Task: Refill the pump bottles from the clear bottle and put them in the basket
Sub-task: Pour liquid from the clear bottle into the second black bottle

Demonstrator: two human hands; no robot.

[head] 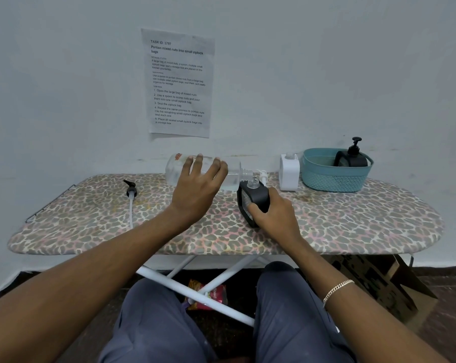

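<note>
Makeshift home recording spot: leopard-print ironing board (pixel 352 226) as table against bare white wall (pixel 326 74), printed task sheet (pixel 179 82) taped at 12 o'clock, cardboard box (pixel 379 281) on floor (pixel 452 292) at 4 o'clock.

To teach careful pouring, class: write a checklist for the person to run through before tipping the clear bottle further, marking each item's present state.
1. Mouth of clear plastic bottle meets open neck of black square bottle: ok.
2. The left hand grips the clear plastic bottle: ok.
3. The right hand steadies the black square bottle: ok.
4. Fill level inside it: cannot tell.
5. Its black pump head lies ready on the leopard-print board: ok.
6. The teal plastic basket has room left: ok.
</note>
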